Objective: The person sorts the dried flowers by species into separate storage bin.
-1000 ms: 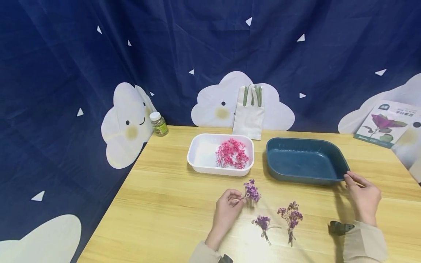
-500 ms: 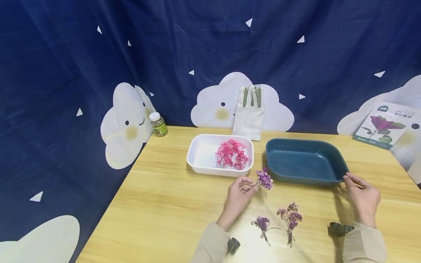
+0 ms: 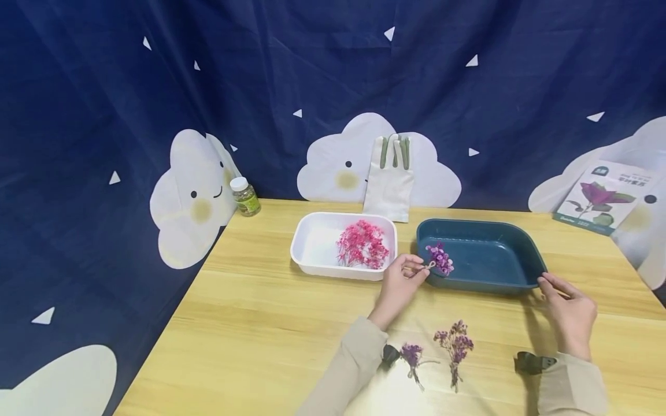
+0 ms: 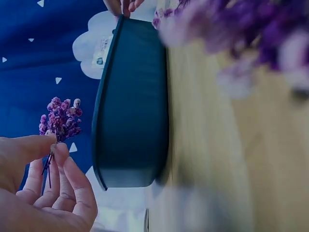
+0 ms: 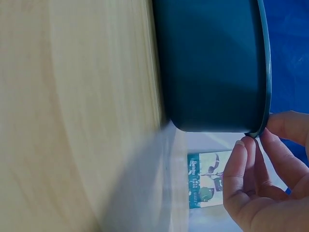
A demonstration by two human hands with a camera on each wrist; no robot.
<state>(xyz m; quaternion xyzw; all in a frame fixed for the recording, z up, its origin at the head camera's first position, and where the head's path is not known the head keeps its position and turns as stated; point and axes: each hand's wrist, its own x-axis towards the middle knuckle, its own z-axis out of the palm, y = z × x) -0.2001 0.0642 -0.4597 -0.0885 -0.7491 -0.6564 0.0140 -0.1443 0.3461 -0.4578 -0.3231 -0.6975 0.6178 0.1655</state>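
Observation:
My left hand (image 3: 398, 289) pinches the tied stems of a small bunch of purple dried flowers (image 3: 440, 259). In the head view its blossoms overlap the near left corner of the dark teal tub (image 3: 484, 283). The left wrist view shows the thumb and fingertips around the stems, with the flowers (image 4: 62, 117) upright beside the tub's rim. At the near right corner, my right hand (image 3: 569, 312) grips the tub's rim between thumb and fingers, as the right wrist view also shows. Two more purple bunches lie on the table, a small one (image 3: 412, 355) and a longer one (image 3: 455, 349).
Left of the tub stands a white tub (image 3: 317, 268) holding pink dried flowers (image 3: 362, 244). Behind it a pair of gloves (image 3: 387, 190) leans on the curtain. A lidded jar (image 3: 245, 197) stands at the back left, and a flower-printed packet (image 3: 600, 196) at the back right.
My left hand has carried the purple bunch right and away from me, from the open table to the teal tub's near left corner. The right hand has kept its grip on the rim.

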